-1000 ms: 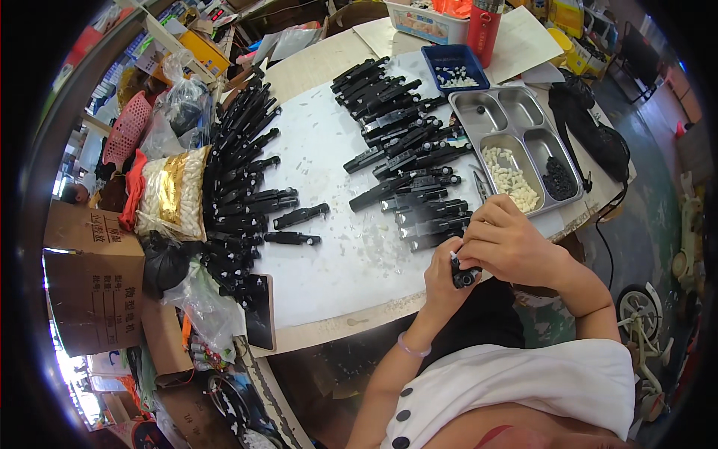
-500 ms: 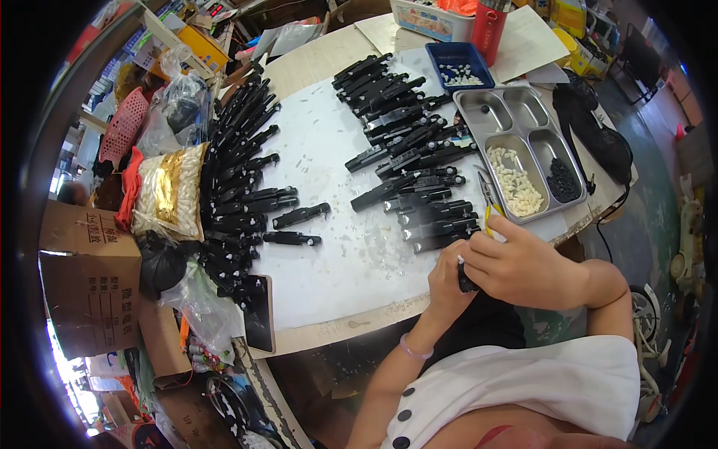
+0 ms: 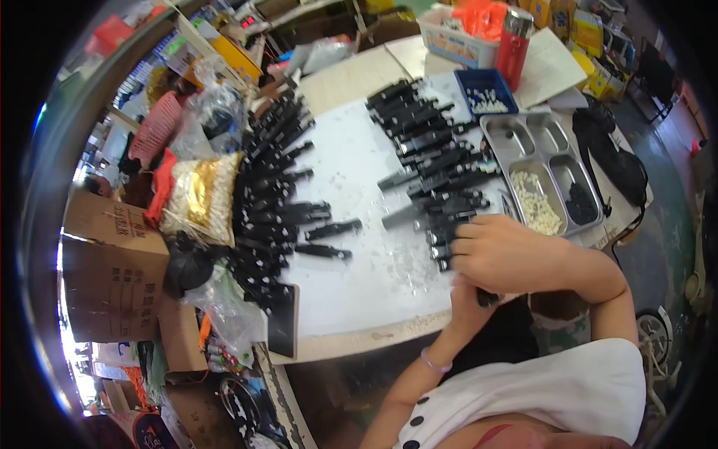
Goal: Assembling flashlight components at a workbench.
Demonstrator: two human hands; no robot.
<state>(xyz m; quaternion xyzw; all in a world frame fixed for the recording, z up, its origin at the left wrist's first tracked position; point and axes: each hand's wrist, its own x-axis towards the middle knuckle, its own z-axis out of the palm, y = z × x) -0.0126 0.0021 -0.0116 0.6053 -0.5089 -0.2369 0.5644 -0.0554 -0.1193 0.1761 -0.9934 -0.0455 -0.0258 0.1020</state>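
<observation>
The right hand [image 3: 508, 254] has slid left over the left hand [image 3: 467, 303], covering the small black part [image 3: 488, 298] that showed between the fingers before.

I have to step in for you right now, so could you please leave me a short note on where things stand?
Right hand is closed over a small black part at the table edge; left hand sits under it, mostly hidden.
Black parts lie in two groups: a row by the metal tray and a pile on the left.
White pieces fill one tray compartment.
Done and left: both groups look alike, so I cannot tell.
</observation>
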